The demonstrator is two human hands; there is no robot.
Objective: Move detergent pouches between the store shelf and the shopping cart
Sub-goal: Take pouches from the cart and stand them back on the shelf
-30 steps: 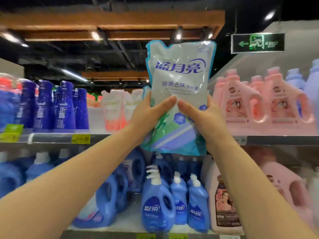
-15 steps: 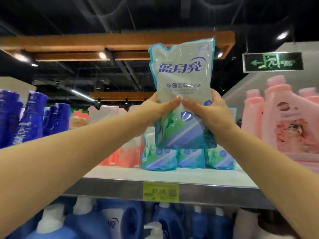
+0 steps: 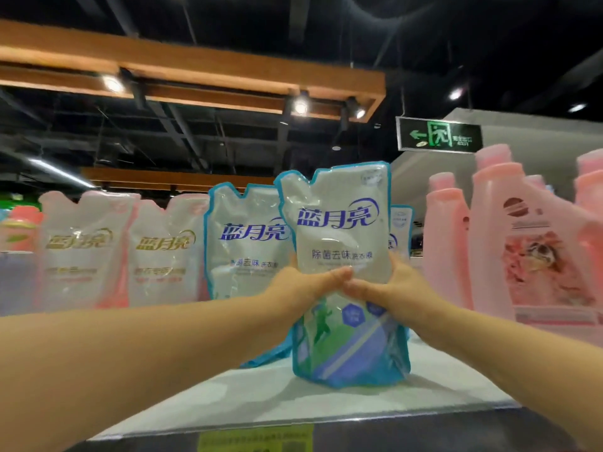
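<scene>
A blue-edged, silvery detergent pouch (image 3: 342, 243) stands upright with its base on the white top shelf (image 3: 248, 399). My left hand (image 3: 303, 285) grips its left side and my right hand (image 3: 385, 288) grips its right side, thumbs meeting across the front. Just behind it to the left stands a matching blue pouch (image 3: 244, 246). Another blue pouch (image 3: 399, 226) peeks out behind on the right, mostly hidden. The shopping cart is out of view.
Two pink-trimmed pouches (image 3: 85, 249) stand at the left of the shelf. Tall pink detergent bottles (image 3: 509, 243) crowd the right side. A yellow price tag (image 3: 254, 438) sits on the shelf's front edge. An exit sign (image 3: 439, 135) hangs overhead.
Both hands carried the pouch forward and down from in front of the shelf until its base came to rest on the top shelf. The view rose and drew closer to the shelf.
</scene>
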